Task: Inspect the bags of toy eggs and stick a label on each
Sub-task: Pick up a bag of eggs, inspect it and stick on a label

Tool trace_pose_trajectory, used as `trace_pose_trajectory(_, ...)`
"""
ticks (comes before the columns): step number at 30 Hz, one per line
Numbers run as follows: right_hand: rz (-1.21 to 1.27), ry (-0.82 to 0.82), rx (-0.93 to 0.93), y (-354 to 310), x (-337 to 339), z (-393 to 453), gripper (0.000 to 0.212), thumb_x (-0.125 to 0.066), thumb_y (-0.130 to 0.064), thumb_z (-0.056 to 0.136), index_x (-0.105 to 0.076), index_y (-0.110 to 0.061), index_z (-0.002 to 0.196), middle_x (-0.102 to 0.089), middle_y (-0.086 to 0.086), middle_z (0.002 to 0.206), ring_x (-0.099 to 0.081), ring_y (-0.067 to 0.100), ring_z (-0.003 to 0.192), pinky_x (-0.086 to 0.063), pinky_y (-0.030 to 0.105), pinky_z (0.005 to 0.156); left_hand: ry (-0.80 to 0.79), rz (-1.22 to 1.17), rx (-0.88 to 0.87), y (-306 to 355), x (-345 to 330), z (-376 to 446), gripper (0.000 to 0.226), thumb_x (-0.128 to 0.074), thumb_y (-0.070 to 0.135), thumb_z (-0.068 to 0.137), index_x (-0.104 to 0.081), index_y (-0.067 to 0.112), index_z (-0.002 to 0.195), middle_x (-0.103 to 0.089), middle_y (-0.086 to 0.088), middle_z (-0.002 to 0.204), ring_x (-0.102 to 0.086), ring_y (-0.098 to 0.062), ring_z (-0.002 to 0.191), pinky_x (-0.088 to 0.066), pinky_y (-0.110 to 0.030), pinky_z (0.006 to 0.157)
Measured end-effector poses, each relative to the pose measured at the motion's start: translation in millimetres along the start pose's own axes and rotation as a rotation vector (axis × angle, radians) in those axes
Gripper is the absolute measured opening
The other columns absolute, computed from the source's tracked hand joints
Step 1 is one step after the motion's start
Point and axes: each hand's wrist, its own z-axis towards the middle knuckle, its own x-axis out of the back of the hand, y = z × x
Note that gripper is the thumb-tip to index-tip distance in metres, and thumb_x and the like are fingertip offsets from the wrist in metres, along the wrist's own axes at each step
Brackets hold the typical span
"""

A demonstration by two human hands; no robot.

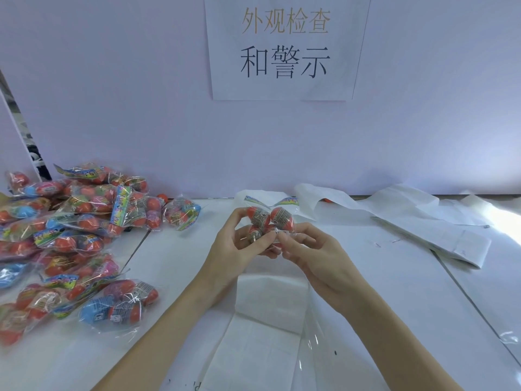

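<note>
A clear bag of red toy eggs (272, 218) with a colourful header is held up over the middle of the table. My left hand (239, 246) grips it from the left and below, fingers curled round the lower eggs. My right hand (307, 249) pinches the bag's lower right part, where a small white label (280, 232) sits under its fingertips. A big heap of other egg bags (79, 232), with red, blue and pink eggs, lies on the left of the table.
White label backing sheets (439, 230) are strewn along the back right of the table. A clear plastic sheet (270, 320) lies under my forearms. A paper sign (284, 49) with printed characters hangs on the wall ahead.
</note>
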Motion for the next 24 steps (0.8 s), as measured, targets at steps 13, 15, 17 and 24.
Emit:
trace_pose_trajectory(13, 0.172, -0.066, -0.123, -4.8, 0.0, 0.0, 0.009, -0.072, -0.01, 0.093, -0.073, -0.007, 0.101, -0.074, 0.013, 0.099, -0.07, 0.02, 0.086, -0.058, 0.021, 0.083, 0.0, 0.022, -0.032, 2.1, 1.1, 1.6, 0.032, -0.082, 0.019, 0.09, -0.069, 0.018, 0.119, -0.077, -0.011, 0.111, -0.076, -0.033, 0.088, -0.061, -0.035, 0.079)
trace_pose_trajectory(15, 0.273, -0.083, -0.187, -7.0, 2.2, 1.2, 0.012, -0.069, -0.006, 0.094, -0.075, -0.007, 0.105, -0.073, 0.011, 0.102, -0.071, 0.016, 0.087, -0.058, 0.02, 0.084, -0.002, 0.032, -0.028, 4.3, 1.4, 2.2, 0.032, -0.081, 0.021, 0.09, -0.07, 0.018, 0.119, -0.077, -0.011, 0.111, -0.076, -0.031, 0.087, -0.06, -0.032, 0.079)
trace_pose_trajectory(17, 0.266, -0.098, -0.166, -6.3, 4.4, 2.8, 0.013, -0.067, -0.006, 0.096, -0.077, -0.007, 0.105, -0.073, 0.012, 0.102, -0.07, 0.017, 0.087, -0.058, 0.021, 0.085, 0.017, 0.045, -0.04, 4.3, 2.6, 2.5, 0.031, -0.081, 0.022, 0.089, -0.071, 0.019, 0.118, -0.077, -0.011, 0.109, -0.075, -0.029, 0.087, -0.061, -0.034, 0.077)
trace_pose_trajectory(24, -0.205, -0.041, 0.009, 1.0, 1.1, 0.8, 0.028, -0.079, -0.03, 0.09, -0.078, -0.01, 0.111, -0.076, 0.011, 0.096, -0.068, 0.015, 0.085, -0.056, 0.024, 0.082, 0.001, 0.236, -0.069, 4.8, 2.0, -2.6, 0.022, -0.062, 0.043, 0.099, -0.072, 0.023, 0.102, -0.074, 0.008, 0.095, -0.068, -0.011, 0.09, -0.053, -0.027, 0.086)
